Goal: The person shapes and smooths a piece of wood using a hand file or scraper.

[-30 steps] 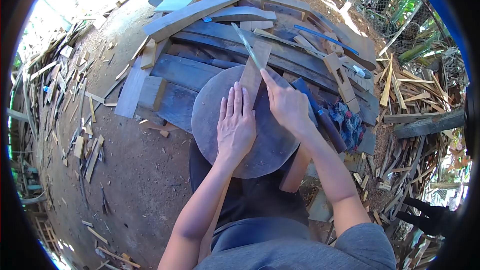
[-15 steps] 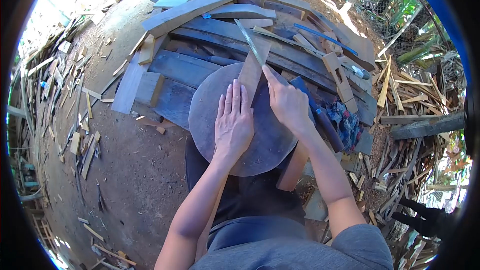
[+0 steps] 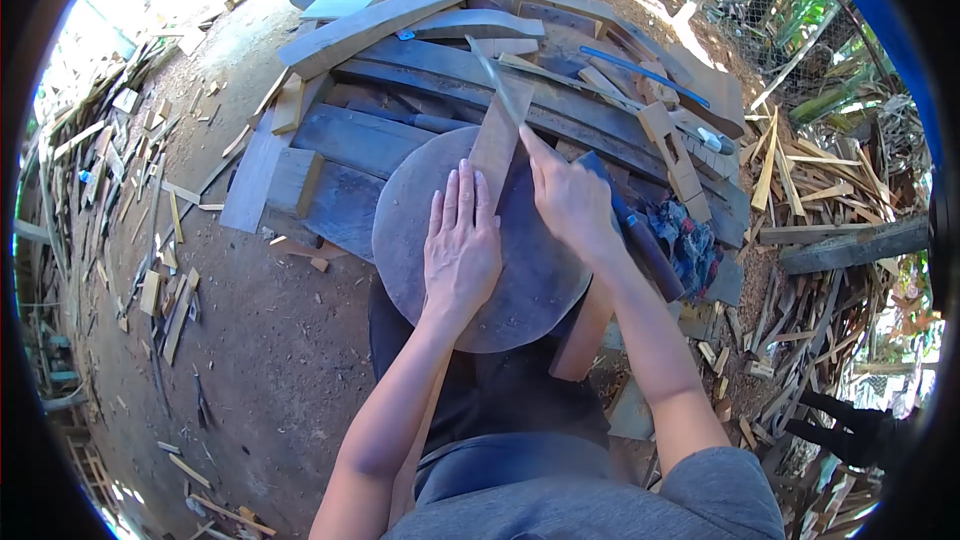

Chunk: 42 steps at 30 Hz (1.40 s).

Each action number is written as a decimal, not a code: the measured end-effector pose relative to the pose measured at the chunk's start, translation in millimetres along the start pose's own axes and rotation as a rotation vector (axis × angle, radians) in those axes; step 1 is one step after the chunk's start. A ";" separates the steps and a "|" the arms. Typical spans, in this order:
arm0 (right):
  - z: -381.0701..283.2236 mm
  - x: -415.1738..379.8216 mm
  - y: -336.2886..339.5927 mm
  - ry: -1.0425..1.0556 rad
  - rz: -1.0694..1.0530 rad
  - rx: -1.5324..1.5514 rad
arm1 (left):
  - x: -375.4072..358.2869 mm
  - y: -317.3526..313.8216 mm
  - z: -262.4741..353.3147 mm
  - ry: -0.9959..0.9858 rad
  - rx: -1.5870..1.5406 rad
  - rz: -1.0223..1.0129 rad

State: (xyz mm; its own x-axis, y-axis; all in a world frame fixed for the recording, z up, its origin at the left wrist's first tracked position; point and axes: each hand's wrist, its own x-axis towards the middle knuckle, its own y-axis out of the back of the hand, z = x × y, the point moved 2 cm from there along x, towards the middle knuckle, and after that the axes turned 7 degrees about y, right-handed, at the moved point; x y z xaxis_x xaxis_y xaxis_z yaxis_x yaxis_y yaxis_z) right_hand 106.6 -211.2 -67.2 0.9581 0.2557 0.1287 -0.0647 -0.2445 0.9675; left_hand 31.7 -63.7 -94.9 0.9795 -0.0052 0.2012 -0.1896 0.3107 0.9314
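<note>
A round wooden disc (image 3: pixel 420 290) lies across my lap. On it rests a narrow flat piece of wood (image 3: pixel 492 140), its far end reaching beyond the disc's edge. My left hand (image 3: pixel 462 250) lies flat with fingers stretched out, pressing the near part of the wood onto the disc. My right hand (image 3: pixel 572 202) is closed around a knife (image 3: pixel 490 65), index finger pointing along the long thin blade. The blade lies along the right side and far end of the wood piece, pointing away from me. Its handle is hidden in my hand.
Stacked boards (image 3: pixel 365 140) lie beyond the disc, with a curved plank (image 3: pixel 400 15) on top. At the right are a slotted wood block (image 3: pixel 675 160), a blue strip (image 3: pixel 645 75) and a crumpled cloth (image 3: pixel 685 250). Offcuts (image 3: pixel 180 315) litter the ground.
The whole view has shifted slightly to the left. My right hand and the knife have moved only a little against the wood. My left hand stays flat on it.
</note>
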 end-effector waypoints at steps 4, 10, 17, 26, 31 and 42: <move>15.0 62.0 -11.3 -0.038 0.055 0.029 | -1.4 1.8 1.2 -0.006 -0.010 0.009; 2.9 16.9 3.5 -0.009 -0.001 -0.007 | -1.3 1.2 0.1 0.004 -0.011 0.001; 7.5 21.4 -4.6 -0.005 0.013 0.016 | -1.5 1.2 3.6 -0.008 0.009 -0.005; -2.0 9.6 4.9 0.013 -0.008 -0.017 | -1.3 1.6 2.0 0.003 0.058 -0.013; -1.4 18.8 -6.2 0.012 0.044 -0.046 | -2.0 -1.7 0.7 -0.001 0.041 -0.020; -10.5 -1.2 12.4 -0.034 -0.100 0.016 | -1.5 -1.6 0.2 0.001 0.060 -0.027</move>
State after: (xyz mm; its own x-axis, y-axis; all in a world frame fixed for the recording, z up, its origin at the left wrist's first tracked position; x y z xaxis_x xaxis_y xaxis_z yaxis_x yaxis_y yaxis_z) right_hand 101.7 -204.7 -53.2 0.9685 0.2478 0.0235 0.0364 -0.2346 0.9714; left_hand 30.5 -64.4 -96.7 0.9844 -0.0120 0.1756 -0.1669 0.2530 0.9529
